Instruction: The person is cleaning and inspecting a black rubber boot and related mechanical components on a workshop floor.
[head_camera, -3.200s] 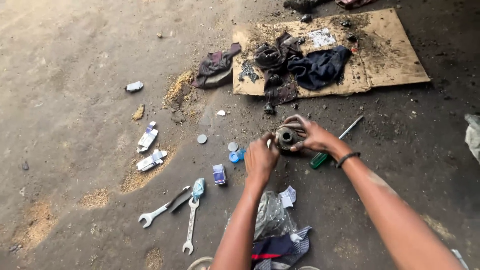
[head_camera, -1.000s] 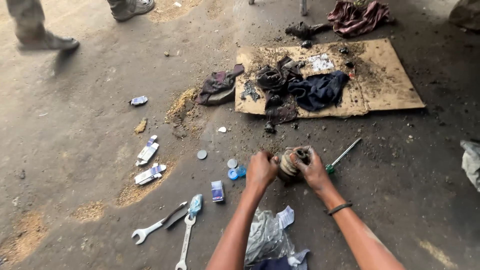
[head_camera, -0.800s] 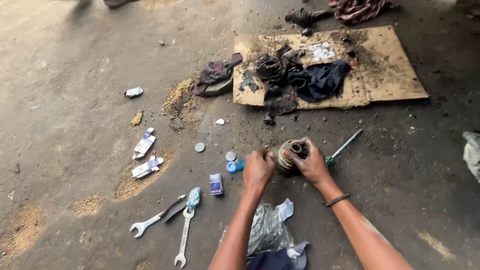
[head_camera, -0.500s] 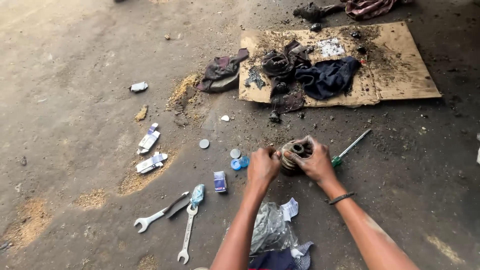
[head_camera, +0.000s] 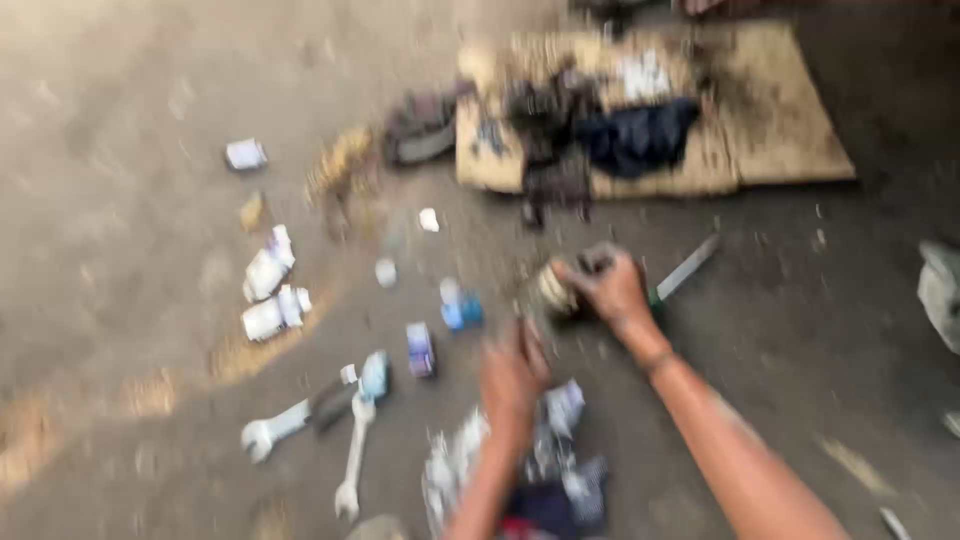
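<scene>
The picture is blurred by motion. My right hand (head_camera: 612, 287) grips a round, greasy metal part (head_camera: 556, 291) just above the concrete floor. My left hand (head_camera: 512, 372) is off the part, lower and nearer to me, fingers curled; whether it holds anything I cannot tell. It hovers over a crumpled clear plastic bag and dark cloth (head_camera: 520, 470). A screwdriver with a green handle (head_camera: 682, 270) lies just right of my right hand.
Two wrenches (head_camera: 320, 430) lie at lower left. Small white boxes (head_camera: 270, 290), a blue cap (head_camera: 462, 312) and a small blue-white packet (head_camera: 420, 347) are scattered to the left. A cardboard sheet (head_camera: 780, 130) with dark rags (head_camera: 630, 135) lies farther away. A pale object (head_camera: 940, 290) is at the right edge.
My left hand has let go of the round part and pulled back toward me over the plastic bag. My right hand still holds the part. The view has blurred.
</scene>
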